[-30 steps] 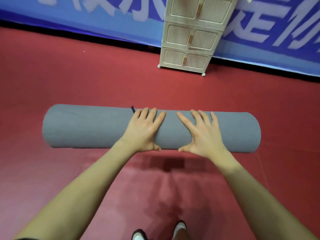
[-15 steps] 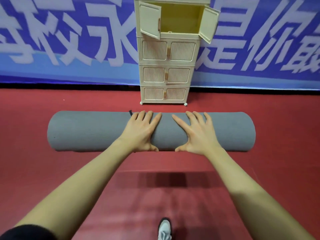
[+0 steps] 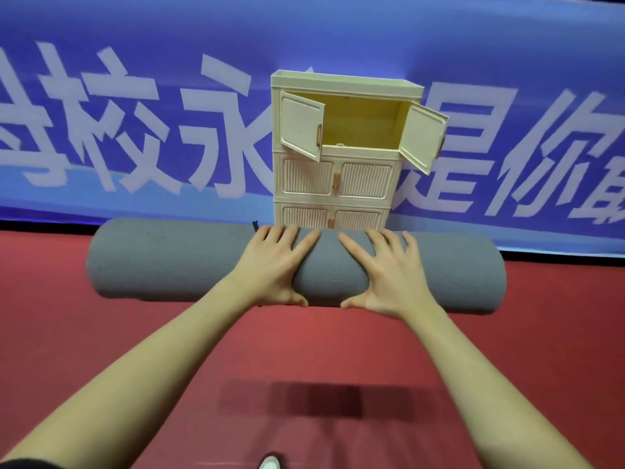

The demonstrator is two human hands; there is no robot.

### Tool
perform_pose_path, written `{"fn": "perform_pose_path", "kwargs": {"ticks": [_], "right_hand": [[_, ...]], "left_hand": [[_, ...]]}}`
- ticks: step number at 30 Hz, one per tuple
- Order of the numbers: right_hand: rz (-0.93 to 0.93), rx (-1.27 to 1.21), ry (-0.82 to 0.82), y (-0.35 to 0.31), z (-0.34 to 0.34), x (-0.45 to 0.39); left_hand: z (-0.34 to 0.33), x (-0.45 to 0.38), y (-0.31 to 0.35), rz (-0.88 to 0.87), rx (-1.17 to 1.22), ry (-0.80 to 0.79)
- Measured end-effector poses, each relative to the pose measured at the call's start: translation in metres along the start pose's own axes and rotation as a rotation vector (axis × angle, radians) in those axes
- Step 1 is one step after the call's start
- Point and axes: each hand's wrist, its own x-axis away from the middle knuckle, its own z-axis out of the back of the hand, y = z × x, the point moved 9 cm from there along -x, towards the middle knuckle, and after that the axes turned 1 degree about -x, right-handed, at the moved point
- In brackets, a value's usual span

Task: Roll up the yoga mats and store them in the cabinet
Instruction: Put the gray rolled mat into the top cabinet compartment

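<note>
Rolled mat (image 3: 162,262) under both hands' fingers (image 3: 291,236), thumbs beneath.

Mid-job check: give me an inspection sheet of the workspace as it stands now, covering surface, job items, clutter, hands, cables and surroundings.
Surface: red floor, with a red mat strip running back toward the person.
Job's things: grey yoga mat fully rolled, lying crosswise; cream cabinet behind it, top compartment doors open, lower doors closed.
Clutter: nothing seen.
Hands: left hand and right hand both grip the roll's middle, fingers over the top, thumbs at the near underside.
Cables: none seen; a small dark strap end shows at the roll's far edge.
Surroundings: blue banner with large white characters; a white shoe tip at the bottom edge.
</note>
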Motion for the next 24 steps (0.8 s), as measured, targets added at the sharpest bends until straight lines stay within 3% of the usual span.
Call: {"fn": "perform_pose_path", "kwargs": {"ticks": [11, 24], "right_hand": [[-0.149, 0.068, 0.039, 0.085, -0.084, -0.193], [-0.492, 0.083, 0.271, 0.255, -0.143, -0.287]], "left_hand": [[-0.071, -0.205, -0.122, -0.148, -0.008, 0.097], [-0.097, -0.458, -0.112, -0.517, -0.095, 0.283]]}}
